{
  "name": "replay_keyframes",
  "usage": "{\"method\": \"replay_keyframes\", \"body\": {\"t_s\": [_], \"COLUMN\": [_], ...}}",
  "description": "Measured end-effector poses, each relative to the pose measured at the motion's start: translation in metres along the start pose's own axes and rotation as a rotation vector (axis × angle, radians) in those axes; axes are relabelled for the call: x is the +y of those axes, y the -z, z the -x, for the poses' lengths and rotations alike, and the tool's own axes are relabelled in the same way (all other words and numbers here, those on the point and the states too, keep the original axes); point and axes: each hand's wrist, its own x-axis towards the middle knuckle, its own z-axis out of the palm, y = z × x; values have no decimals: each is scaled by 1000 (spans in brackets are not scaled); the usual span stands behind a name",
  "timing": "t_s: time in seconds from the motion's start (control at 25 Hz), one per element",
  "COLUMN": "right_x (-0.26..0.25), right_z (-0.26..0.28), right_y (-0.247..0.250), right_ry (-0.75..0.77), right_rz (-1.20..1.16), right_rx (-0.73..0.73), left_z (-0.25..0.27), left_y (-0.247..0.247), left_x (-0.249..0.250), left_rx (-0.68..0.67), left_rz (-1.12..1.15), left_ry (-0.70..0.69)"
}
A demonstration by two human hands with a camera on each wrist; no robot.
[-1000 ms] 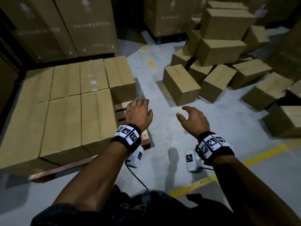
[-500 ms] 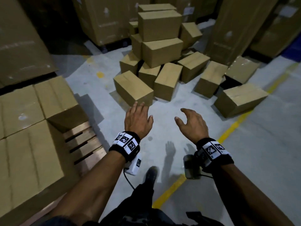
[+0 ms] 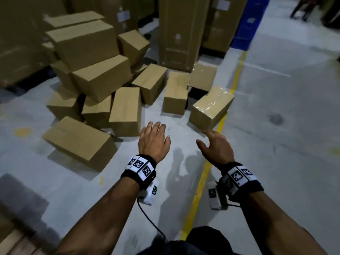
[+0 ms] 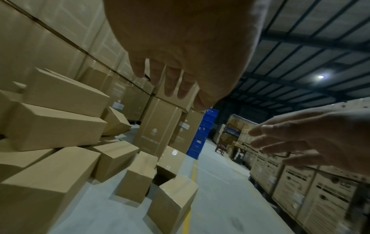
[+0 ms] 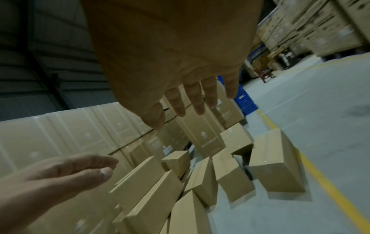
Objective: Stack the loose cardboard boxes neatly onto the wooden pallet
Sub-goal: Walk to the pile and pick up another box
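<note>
**Empty hands reaching toward the box pile**

Hovering over the grey floor [image 3: 276, 162] with nothing held: left hand [image 3: 153, 142] palm down, fingers straight and slightly spread; right hand [image 3: 216, 148] beside it, fingers relaxed and open. Lying jumbled just ahead, the loose cardboard boxes [image 3: 103, 85], the nearest box [image 3: 79, 142] resting apart at front left. Showing only at the bottom-left corner, the wooden pallet [image 3: 11, 243]. Running beneath the right wrist, a yellow line [image 3: 200, 184].

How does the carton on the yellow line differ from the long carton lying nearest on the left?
The carton on the yellow line has a glossy, film-like top; the long carton on the left looks matte. The first sits on the yellow floor line, right of both hands; the second lies on bare grey floor, left of the left hand. Both are closed brown cardboard, untouched.
</note>
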Motion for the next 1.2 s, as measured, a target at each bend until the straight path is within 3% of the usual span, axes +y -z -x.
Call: {"method": "replay_keyframes", "body": {"t_s": [0.28,0.4,0.64,0.84,1.04,1.2], "right_x": [127,188,264,328,396,432], "right_z": [-143,-228,-368,-471,-608,-706], "right_y": [17,44,114,134,143,170], "right_ry": [-135,-145,-132,-132,-118,-123], "right_rz": [-57,-65,-54,-50,-6,9], "right_rx": [32,19,-7,-13,-40,-71], "left_z": [-170,-257,-408,-525,-673,-791], "left_y": [-72,-95,-103,-147,-207,-219], "left_x": [89,145,235,284,322,358], "left_rx": [-91,-113,-103,-142,-133,-163], "left_rz": [-3,-15,-1,29,51,32], "left_ry": [-112,-85,-63,-69,-90,-126]}}
